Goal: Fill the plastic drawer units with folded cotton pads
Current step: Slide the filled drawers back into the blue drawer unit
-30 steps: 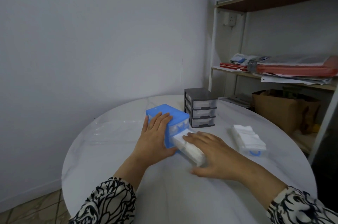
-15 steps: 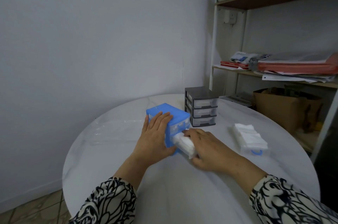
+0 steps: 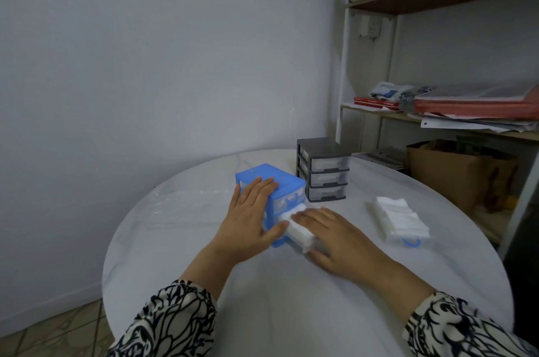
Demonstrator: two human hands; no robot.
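Setting: round white surface (image 3: pixel 291 283) set against a pale wall, with shelving of papers and a brown bag off to the right.
Blue drawer unit (image 3: pixel 272 181): stands near the middle of the surface; its lowest drawer (image 3: pixel 300 235) is pulled out toward the person and packed with white folded cotton pads.
Left hand (image 3: pixel 250 216): lies flat against the top and near side of the blue unit, fingers straight and spread, thumb by the drawer's corner, bracing it.
Right hand (image 3: pixel 335 234): rests on top of the pads in the open drawer, fingers stretched forward and close together, thumb down along the drawer's near end; a pressing grip, not a pinch.
Grey drawer unit (image 3: pixel 323 171): just behind the blue one, all three drawers shut and showing white through their clear fronts, so probably filled.
Spare pads (image 3: pixel 399 218): stack lying well to the right, untouched.
Progress: judged late; the open drawer looks full and needs sliding shut. Whether the upper blue drawers hold pads is hard to tell.
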